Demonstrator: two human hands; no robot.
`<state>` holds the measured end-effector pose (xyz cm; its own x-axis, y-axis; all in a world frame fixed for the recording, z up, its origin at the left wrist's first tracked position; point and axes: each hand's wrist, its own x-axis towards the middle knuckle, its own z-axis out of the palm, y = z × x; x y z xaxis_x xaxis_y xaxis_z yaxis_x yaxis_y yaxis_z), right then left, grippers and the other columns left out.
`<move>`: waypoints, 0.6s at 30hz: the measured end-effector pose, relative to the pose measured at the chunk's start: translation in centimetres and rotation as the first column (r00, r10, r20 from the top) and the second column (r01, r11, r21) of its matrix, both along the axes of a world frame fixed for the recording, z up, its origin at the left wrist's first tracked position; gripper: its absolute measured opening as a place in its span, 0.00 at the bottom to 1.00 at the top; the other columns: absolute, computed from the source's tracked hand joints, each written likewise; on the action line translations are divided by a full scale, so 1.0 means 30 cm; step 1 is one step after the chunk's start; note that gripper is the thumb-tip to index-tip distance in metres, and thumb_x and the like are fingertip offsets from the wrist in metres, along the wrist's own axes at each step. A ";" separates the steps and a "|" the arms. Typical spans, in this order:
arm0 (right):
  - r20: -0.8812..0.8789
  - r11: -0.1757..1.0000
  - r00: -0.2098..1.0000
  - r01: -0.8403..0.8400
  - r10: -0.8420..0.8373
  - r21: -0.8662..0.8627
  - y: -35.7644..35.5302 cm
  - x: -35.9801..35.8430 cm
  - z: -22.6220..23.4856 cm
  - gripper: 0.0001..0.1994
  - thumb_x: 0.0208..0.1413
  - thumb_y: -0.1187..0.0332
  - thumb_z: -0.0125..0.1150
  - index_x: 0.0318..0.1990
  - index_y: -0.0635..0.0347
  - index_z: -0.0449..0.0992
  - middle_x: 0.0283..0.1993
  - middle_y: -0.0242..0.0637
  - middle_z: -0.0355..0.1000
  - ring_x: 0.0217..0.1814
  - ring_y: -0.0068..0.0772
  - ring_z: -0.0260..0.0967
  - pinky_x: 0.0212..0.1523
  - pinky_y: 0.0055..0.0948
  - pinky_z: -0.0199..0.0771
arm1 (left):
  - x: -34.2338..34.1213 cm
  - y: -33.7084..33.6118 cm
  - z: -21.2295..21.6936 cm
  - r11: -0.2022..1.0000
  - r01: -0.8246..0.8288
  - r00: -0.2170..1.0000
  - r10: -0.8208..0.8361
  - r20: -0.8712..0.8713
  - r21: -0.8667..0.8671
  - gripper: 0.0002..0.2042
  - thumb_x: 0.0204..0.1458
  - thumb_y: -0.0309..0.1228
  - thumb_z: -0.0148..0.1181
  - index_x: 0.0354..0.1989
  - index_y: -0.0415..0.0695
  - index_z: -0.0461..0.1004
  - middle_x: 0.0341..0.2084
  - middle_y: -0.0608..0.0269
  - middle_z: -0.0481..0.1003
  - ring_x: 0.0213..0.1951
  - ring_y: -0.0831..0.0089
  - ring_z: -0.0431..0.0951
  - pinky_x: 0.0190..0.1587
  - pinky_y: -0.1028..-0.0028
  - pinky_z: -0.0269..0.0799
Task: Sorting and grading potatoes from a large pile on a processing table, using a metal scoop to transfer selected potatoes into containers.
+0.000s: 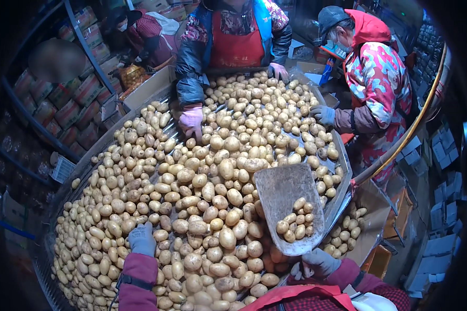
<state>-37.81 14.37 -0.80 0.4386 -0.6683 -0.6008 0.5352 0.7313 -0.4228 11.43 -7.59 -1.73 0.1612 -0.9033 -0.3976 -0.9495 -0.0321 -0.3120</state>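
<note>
- Metal scoop (pixel 288 199): a flat, grey, shovel-shaped scoop, held tilted over the potato heap at about 4 o'clock from the centre of the view; its wide mouth points toward 12 o'clock and its narrow end rests at the right hand.
- Small potatoes (pixel 296 220) in the scoop: a loose cluster lying in the lower half of the blade, near the handle end.
- Right hand (pixel 319 262): grey-gloved, at 5 o'clock, fingers curled shut around the scoop's handle end just below the blade.
- Left hand (pixel 141 239): grey-gloved, at 7 o'clock, resting on the heap with fingers bent down onto the potatoes; whether it pinches any single one cannot be told.
- Potato heap (pixel 202 171): pale yellow-brown potatoes of mixed size covering the sorting table from 7 o'clock to 1 o'clock, touching one another throughout.
- Sorting table (pixel 342 194): a metal-rimmed tray; its right rim runs just beside the scoop at 3 o'clock.
- Cardboard box (pixel 371 217): open, below the right rim at 4 o'clock, with a few potatoes inside.
- Person in a red apron (pixel 233 36): at 12 o'clock, one pink-gloved hand (pixel 192 122) on the heap, fingers hanging down and close together.
- Person in a red patterned jacket (pixel 373 78): at 2 o'clock, a blue-gloved hand (pixel 323 114) at the table's far right edge.
- Stacked cartons (pixel 67 98): on shelving at 10 o'clock, well apart from the hands.
</note>
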 end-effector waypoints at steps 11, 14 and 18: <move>0.080 0.996 0.993 0.084 -0.084 0.011 -0.012 0.036 0.029 0.33 0.52 0.56 0.71 0.61 0.68 0.70 0.46 0.52 0.79 0.41 0.47 0.81 0.44 0.42 0.84 | -0.023 -0.006 -0.010 1.000 -0.020 1.000 0.020 0.002 0.006 0.13 0.56 0.31 0.58 0.50 0.49 0.74 0.50 0.49 0.75 0.50 0.51 0.80 0.49 0.51 0.76; 0.023 1.000 1.000 -0.006 0.007 -0.017 0.050 -0.049 -0.121 0.26 0.57 0.59 0.67 0.58 0.67 0.72 0.39 0.53 0.80 0.42 0.49 0.81 0.44 0.42 0.82 | 0.005 0.011 -0.025 0.996 0.037 0.999 -0.040 -0.035 -0.077 0.13 0.54 0.30 0.59 0.48 0.47 0.73 0.47 0.50 0.76 0.47 0.53 0.80 0.46 0.58 0.76; -0.138 0.999 0.990 0.032 -0.031 0.007 0.009 0.018 0.012 0.17 0.60 0.57 0.63 0.35 0.67 0.81 0.36 0.53 0.81 0.40 0.51 0.80 0.46 0.44 0.81 | -0.029 -0.010 0.023 0.999 -0.003 1.000 0.003 -0.002 -0.039 0.13 0.55 0.27 0.59 0.50 0.47 0.74 0.47 0.50 0.77 0.49 0.54 0.80 0.48 0.57 0.77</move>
<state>-37.28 14.65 -0.45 0.3296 -0.6745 -0.6606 0.4952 0.7192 -0.4873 10.57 -7.89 -1.03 0.1631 -0.9178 -0.3621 -0.9500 -0.0470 -0.3087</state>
